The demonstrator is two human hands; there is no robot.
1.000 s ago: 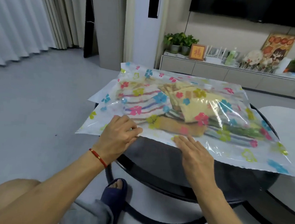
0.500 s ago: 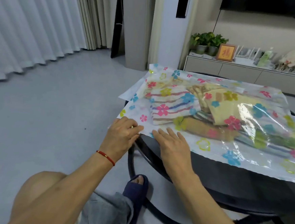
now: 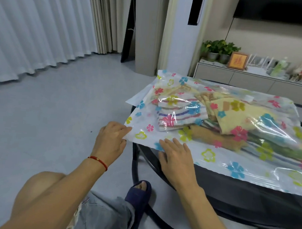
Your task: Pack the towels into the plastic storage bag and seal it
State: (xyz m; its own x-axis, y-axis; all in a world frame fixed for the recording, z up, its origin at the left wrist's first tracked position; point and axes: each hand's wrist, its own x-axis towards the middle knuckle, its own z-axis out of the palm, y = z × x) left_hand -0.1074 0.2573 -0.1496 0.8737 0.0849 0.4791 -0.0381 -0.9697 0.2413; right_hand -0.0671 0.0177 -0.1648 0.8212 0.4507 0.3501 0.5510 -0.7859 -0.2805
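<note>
I saw the plastic storage bag [image 3: 215, 155] lying flat on the dark round tabletop [image 3: 231, 191], its near edge overhanging toward me, with the folded towels [image 3: 179, 116] already inside, toward the far left half. My left hand [image 3: 111, 140] pinched the near left corner of the bag, fingers [image 3: 125, 129] curled on the film; my right hand [image 3: 175, 157] lay just beside it, fingers straight and pressing the near edge. I judged the film light, limp and slippery, the towels soft and bulky, so the seal strip along the near edge seemed the place to pinch. I could not make out the zip track itself, nor whether any of it was closed; the bag's right end was cut off.
</note>
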